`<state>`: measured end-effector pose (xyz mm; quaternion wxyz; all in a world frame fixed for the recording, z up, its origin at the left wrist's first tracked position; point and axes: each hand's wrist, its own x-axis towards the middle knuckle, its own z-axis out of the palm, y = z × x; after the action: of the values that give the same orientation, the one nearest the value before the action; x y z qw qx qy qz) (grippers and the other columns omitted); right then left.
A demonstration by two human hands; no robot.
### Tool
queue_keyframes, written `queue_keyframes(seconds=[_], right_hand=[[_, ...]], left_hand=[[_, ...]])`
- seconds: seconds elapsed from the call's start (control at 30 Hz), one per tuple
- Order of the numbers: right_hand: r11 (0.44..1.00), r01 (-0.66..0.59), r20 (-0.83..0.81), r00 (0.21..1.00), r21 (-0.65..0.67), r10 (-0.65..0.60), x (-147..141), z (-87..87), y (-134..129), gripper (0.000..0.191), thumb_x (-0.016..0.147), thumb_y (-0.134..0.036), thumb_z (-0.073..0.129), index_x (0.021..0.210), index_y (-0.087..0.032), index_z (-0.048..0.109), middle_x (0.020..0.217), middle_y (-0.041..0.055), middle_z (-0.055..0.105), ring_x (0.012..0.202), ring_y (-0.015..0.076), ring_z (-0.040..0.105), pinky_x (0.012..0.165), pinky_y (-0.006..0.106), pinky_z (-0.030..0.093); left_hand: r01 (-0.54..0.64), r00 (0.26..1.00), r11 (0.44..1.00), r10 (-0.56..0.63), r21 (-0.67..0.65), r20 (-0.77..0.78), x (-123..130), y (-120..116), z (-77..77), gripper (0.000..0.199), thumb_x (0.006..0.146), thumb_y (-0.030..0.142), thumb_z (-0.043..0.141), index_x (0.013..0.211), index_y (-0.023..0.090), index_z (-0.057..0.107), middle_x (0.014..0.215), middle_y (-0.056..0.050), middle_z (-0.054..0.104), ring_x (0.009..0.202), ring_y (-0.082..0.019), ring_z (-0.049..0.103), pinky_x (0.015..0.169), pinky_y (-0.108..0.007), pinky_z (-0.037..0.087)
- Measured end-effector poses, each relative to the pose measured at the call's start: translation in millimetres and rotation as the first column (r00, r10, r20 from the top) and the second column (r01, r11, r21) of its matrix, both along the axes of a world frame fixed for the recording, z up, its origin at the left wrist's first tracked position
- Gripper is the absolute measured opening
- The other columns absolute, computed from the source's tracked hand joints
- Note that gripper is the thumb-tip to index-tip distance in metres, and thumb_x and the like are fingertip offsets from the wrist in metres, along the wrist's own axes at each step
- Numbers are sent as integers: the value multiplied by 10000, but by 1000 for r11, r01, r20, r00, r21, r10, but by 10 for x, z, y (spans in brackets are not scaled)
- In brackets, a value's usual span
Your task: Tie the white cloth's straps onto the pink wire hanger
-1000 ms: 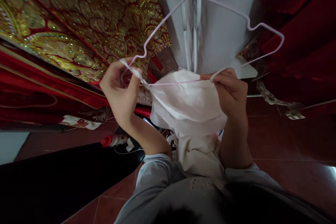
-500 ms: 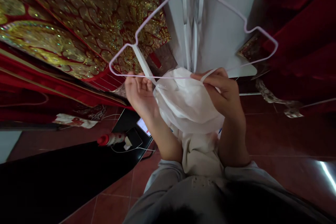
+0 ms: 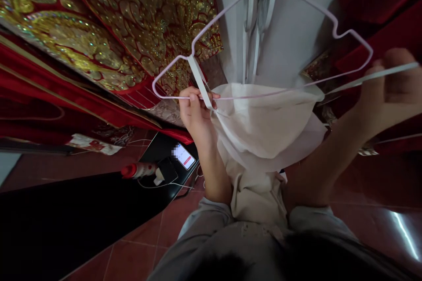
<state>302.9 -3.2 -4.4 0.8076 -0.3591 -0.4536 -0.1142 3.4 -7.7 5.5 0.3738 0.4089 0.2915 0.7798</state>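
Note:
A pale pink clothes hanger [image 3: 231, 8] is held out in front of me, its hook end at the top. My left hand [image 3: 198, 118] is closed on the left part of its bottom bar, close to a white strap [image 3: 199, 80] that loops over the hanger's left shoulder notch. From that strap hangs a thin white garment [image 3: 263, 129], opening spread upward below the bar. My right hand [image 3: 389, 85], out to the right beyond the hanger, grips the other strap [image 3: 351, 84] and pulls it taut. The hanger's right notch carries no strap.
Red garments with gold sequins [image 3: 132, 30] hang on the left, dark red cloth [image 3: 379, 4] on the right. A grey-white panel [image 3: 296, 22] stands ahead. On the black table [image 3: 82, 228] lie a lit phone [image 3: 184, 156], a red-capped bottle [image 3: 138, 170] and a cable.
My right hand has moved far right, stretching its strap and opening the garment wider. My left hand has closed on the bar. The hanger appears farther right in view.

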Motion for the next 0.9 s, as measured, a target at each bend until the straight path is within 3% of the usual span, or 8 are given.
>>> queue_keyframes(seconds=[0.1,0.2,0.47,0.57,0.67,0.77,0.83,0.9], right_hand=[[957,-103,201,966,-270,161,55,301,80,292,785,-177,850,1070,-240,858,971,20,819,866,185,766,761,340,572],[864,-60,277,934,-500,225,-59,516,127,373,749,-64,818,1089,-216,848,1040,64,819,903,188,752,779,340,552],[914,-105,69,987,-392,143,66,215,176,309,700,-272,899,980,-196,793,832,20,759,732,155,691,739,373,553],[841,-83,208,952,-535,226,-65,495,112,295,677,-232,898,945,-207,776,896,38,768,781,165,694,743,361,543],[757,65,411,868,-650,278,-224,834,80,215,688,-156,877,842,-233,749,857,24,747,803,172,675,800,369,545],[832,78,504,825,-549,255,-278,859,102,409,702,-98,814,1071,-271,775,1056,50,733,1031,231,686,936,408,548],[955,-39,456,873,-294,176,-305,706,101,532,756,-152,778,1260,-316,742,1187,51,692,1152,248,664,985,420,535],[992,-120,340,932,-38,126,-399,518,47,443,846,-277,747,1285,-338,740,1160,32,686,1106,226,671,940,404,534]], left_hand=[[-18,1000,999,18,-43,-9,-1,-1,18,320,993,528,700,936,238,578,705,19,597,704,-155,676,636,-254,493],[-41,999,997,40,-59,-19,-6,-10,33,309,996,506,694,913,239,564,691,20,594,689,-157,669,629,-259,494],[33,999,999,-34,-24,-11,-44,-6,-5,333,975,541,718,951,235,590,716,15,628,698,-145,680,594,-239,475],[14,1000,1000,-14,-13,-3,-35,6,5,335,970,531,728,936,231,582,703,19,623,668,-137,667,579,-235,463],[-9,1000,1000,9,-9,-3,-29,7,12,332,966,528,731,931,236,577,686,24,613,638,-136,650,580,-241,465],[-6,1000,1000,6,-20,-13,-40,1,-10,339,964,551,728,940,244,585,691,21,622,642,-146,650,579,-250,471],[8,1000,999,-9,-45,-24,-50,-2,-32,346,963,565,728,948,245,599,719,11,641,669,-151,663,579,-250,472],[17,1000,998,-19,-66,-25,-53,-3,-43,342,967,561,726,954,241,608,734,5,645,698,-153,677,586,-244,474]])
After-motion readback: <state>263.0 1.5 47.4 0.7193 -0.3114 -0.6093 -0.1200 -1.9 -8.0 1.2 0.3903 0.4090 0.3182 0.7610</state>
